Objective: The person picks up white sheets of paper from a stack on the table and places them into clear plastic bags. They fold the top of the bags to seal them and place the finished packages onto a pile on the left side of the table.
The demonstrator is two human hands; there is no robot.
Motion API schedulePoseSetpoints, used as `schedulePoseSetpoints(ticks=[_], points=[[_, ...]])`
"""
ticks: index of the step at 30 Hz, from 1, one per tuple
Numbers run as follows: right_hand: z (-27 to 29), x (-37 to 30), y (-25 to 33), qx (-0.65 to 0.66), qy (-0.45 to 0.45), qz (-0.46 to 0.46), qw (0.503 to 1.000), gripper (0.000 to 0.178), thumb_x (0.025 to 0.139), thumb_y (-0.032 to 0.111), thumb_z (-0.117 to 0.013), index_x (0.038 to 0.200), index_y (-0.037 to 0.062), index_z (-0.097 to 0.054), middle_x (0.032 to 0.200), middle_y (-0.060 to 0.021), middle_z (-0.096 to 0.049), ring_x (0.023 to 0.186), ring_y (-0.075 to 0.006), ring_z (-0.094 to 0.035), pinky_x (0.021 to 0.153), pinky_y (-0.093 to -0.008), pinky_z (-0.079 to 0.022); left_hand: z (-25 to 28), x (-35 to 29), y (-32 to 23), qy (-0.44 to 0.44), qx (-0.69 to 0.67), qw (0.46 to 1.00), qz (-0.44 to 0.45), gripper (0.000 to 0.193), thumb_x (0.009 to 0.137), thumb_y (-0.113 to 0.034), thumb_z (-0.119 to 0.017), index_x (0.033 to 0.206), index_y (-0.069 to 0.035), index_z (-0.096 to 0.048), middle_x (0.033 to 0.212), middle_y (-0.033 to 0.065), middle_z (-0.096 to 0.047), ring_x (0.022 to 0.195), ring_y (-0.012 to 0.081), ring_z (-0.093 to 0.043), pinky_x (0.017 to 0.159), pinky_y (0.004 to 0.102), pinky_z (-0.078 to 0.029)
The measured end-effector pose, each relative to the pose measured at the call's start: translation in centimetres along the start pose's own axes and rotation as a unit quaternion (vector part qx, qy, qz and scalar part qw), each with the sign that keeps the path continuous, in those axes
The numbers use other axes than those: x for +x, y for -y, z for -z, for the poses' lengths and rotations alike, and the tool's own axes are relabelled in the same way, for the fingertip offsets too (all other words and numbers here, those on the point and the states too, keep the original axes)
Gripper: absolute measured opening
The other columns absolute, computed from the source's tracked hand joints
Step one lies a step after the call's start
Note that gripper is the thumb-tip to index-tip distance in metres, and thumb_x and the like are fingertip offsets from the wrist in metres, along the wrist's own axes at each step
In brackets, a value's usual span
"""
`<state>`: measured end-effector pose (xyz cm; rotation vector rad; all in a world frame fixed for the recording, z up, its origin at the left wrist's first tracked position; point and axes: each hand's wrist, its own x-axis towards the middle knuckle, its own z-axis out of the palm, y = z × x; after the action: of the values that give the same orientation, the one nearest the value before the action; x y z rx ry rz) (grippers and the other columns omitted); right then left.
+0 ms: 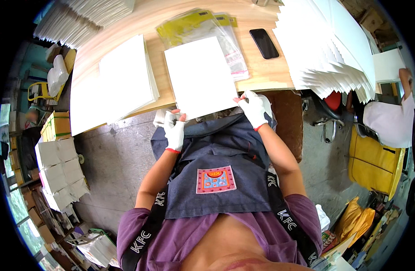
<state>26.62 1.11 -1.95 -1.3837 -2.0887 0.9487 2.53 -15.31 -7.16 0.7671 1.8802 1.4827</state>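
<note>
A blank white sheet (200,77) lies at the table's front edge, its near end reaching out over my lap. My left hand (174,132), in a white glove with bare fingertips and a red cuff, pinches its near left corner. At the near right corner, my right hand (254,109) grips the same sheet with thumb and fingers, gloved the same way. Under the sheet's far part lie clear plastic sleeves (225,45) with yellow-green ends. To the left rests a low stack of white sheets (126,77).
A black phone (264,44) lies right of the sleeves. Tall white paper stacks (325,49) fill the table's right side; more paper (74,22) stands far left. A brown seat (284,122) is beside me. Another person (390,119) sits at the right.
</note>
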Motion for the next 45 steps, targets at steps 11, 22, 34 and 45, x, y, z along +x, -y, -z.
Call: schedulePoseSetpoints(ticks=[11, 22, 34, 45], points=[[-4.6, -0.4, -3.2, 0.420, 0.192, -0.201, 0.864, 0.018, 0.093, 0.013, -0.045, 0.106, 0.0060, -0.056, 0.071, -0.0028, -0.061, 0.050, -0.0074, -0.051, 0.045, -0.0213, -0.041, 3.7, 0.9, -9.5, 0.077, -0.145, 0.986, -0.006, 0.032, 0.091, -0.009, -0.058, 0.121, 0.000, -0.053, 0.102, 0.0053, -0.062, 0.086, 0.0093, -0.058, 0.074, 0.0231, -0.050], [-15.5, 7.4, 17.5, 0.245, 0.306, -0.007, 0.920, 0.032, 0.091, 0.031, -0.056, 0.080, 0.0026, -0.064, 0.064, -0.0058, -0.062, 0.055, -0.0110, -0.057, 0.048, -0.0275, -0.042, 20.0, 8.4, -6.9, -0.219, 0.094, 0.961, -0.140, 0.037, 0.093, -0.010, -0.044, 0.128, 0.002, -0.051, 0.113, 0.0136, -0.059, 0.107, 0.0200, -0.054, 0.094, 0.0303, -0.041], [4.9, 5.8, 14.1, 0.078, 0.083, 0.284, 0.952, 0.015, 0.089, 0.009, -0.060, 0.102, 0.0010, -0.061, 0.087, -0.0055, -0.062, 0.085, -0.0127, -0.060, 0.076, -0.0265, -0.049, 21.8, 9.6, -0.4, -0.204, 0.112, 0.972, -0.020, 0.051, 0.089, -0.006, -0.049, 0.139, -0.001, -0.041, 0.111, 0.0052, -0.053, 0.093, 0.0140, -0.049, 0.084, 0.0254, -0.042], [29.5, 6.9, 11.2, -0.450, -0.213, 0.123, 0.859, 0.027, 0.088, 0.031, -0.056, 0.102, 0.0076, -0.061, 0.099, -0.0122, -0.065, 0.094, -0.0288, -0.060, 0.082, -0.0356, -0.046, 14.5, 8.1, -9.8, -0.217, 0.268, 0.810, -0.474, 0.044, 0.085, 0.012, -0.048, 0.128, 0.008, -0.042, 0.140, 0.0226, -0.038, 0.121, 0.0390, -0.049, 0.098, 0.0460, -0.046]])
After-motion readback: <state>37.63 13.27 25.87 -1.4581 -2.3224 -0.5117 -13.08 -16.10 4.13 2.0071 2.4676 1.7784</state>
